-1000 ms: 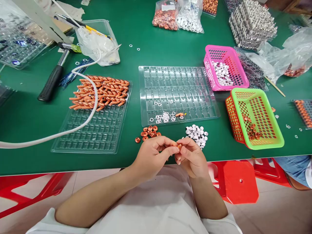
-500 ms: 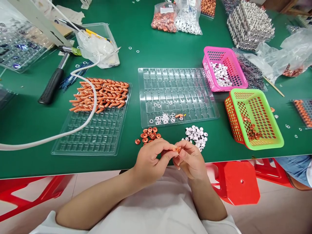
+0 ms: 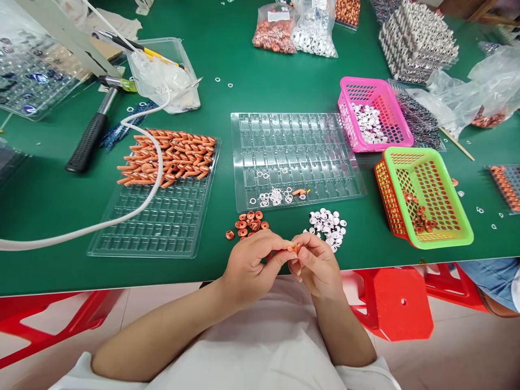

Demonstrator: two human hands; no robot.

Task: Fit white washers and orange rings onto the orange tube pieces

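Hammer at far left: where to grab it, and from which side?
Take the hammer by its black handle, coming from above at the near-left end. The handle lies flat and clear on the mat. The head end is crowded by the clear tub and white cable.

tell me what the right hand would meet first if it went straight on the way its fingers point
The right hand points left, toward the left hand. It would most likely meet the small orange piece pinched between them, then the left hand itself; depth is unclear.
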